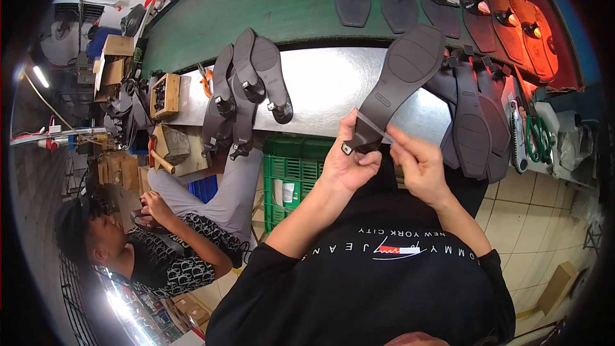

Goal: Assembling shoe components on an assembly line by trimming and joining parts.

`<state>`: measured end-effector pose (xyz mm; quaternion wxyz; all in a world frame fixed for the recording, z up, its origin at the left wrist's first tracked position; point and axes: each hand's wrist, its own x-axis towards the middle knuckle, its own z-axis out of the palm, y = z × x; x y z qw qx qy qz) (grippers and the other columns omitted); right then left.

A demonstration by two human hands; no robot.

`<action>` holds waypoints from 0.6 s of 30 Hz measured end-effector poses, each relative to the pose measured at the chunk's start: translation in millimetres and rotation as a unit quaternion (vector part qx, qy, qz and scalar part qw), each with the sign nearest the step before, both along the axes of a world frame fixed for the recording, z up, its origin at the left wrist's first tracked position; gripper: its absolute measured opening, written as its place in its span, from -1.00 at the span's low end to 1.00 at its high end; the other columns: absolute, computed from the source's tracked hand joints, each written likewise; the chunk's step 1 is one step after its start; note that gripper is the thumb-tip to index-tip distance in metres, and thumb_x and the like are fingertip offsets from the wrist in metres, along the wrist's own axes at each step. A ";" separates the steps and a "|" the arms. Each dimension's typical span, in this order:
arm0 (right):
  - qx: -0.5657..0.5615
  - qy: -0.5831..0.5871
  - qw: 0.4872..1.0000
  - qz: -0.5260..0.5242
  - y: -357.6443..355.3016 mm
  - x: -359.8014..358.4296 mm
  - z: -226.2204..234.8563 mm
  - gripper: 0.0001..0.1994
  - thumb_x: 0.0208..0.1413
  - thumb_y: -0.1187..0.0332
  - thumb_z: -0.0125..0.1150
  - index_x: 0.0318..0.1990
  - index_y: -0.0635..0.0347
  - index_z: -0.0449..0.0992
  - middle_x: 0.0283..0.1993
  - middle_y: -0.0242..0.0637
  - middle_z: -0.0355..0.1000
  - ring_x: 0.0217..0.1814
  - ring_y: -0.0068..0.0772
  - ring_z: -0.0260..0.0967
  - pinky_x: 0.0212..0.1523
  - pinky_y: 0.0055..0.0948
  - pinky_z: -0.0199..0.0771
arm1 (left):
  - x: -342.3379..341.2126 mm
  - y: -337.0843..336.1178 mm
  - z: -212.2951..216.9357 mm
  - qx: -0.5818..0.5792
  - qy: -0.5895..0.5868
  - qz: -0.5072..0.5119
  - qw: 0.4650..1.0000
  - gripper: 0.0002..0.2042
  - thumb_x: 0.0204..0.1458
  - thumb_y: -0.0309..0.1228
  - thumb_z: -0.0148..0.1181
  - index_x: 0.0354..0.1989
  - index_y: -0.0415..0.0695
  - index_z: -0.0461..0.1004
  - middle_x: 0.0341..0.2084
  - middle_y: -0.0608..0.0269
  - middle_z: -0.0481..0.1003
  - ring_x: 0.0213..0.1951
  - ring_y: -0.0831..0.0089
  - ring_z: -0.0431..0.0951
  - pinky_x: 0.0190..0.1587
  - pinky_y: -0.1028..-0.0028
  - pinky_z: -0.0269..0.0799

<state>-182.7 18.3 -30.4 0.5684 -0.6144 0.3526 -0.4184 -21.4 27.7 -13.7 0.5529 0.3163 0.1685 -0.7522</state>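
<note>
My left hand [349, 163] grips a dark heeled shoe sole [410, 64] by its heel end, its underside facing up and its toe pointing away to the upper right. A small heel with a pale square tip [346, 148] shows at my left fingers. Across the narrow shank runs a thin translucent strip [374, 126], from my left index finger to my right hand [419, 165]. The right thumb and index finger pinch the strip's end at the sole's edge. Whether the strip is stuck to the sole, I cannot tell.
A metal ledge [314, 83] carries heeled soles [246, 83] left and more soles [474, 122] right. Several others line the green belt [269, 3], some under red light. Green-handled scissors [537, 131] lie right, a hammer [160, 157] left. A seated person [154, 237] handles a dark piece.
</note>
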 end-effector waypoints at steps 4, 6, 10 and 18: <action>0.211 -0.141 0.965 0.066 -6.8 -13.6 10.0 -0.65 0.20 0.50 -0.03 0.16 0.26 0.36 -0.52 -0.39 0.35 -0.61 -0.66 0.18 -0.57 -0.67 0.20 | -1.9 0.5 9.6 -0.011 -0.059 -0.008 0.998 -0.77 0.07 -0.07 0.16 -0.35 0.06 0.43 -0.51 0.50 0.48 -0.62 0.71 0.34 -0.75 0.68 0.00; 0.351 -0.226 0.901 0.117 -8.6 -16.4 12.3 -0.54 0.23 0.42 -0.05 0.29 0.22 0.15 -0.57 -0.40 0.31 -0.65 -0.70 0.13 -0.65 -0.71 0.15 | -2.2 1.3 12.8 -0.030 -0.097 -0.003 0.995 -0.74 0.11 -0.05 0.12 -0.33 0.03 0.44 -0.52 0.47 0.48 -0.64 0.71 0.33 -0.76 0.67 0.00; 0.330 -0.104 0.921 0.181 6.1 -9.8 29.2 -0.33 0.22 0.36 -0.01 0.40 0.05 -0.22 -0.59 -0.41 0.29 -0.66 -0.72 0.12 -0.68 -0.74 0.08 | -4.1 0.0 7.9 -0.170 -0.438 0.070 0.880 -0.52 0.20 0.03 -0.11 -0.45 -0.17 0.46 -0.62 0.32 0.49 -0.67 0.66 0.36 -0.65 0.64 0.19; 0.421 -0.284 0.849 0.146 0.1 -17.4 26.3 -0.56 0.23 0.36 -0.01 0.24 0.24 0.17 -0.59 -0.43 0.26 -0.70 -0.71 0.10 -0.73 -0.72 0.04 | -8.6 -5.0 20.1 -0.212 -0.521 0.087 0.822 -0.36 0.21 0.11 -0.23 -0.67 -0.20 0.41 -0.72 0.27 0.44 -0.65 0.62 0.38 -0.53 0.62 0.29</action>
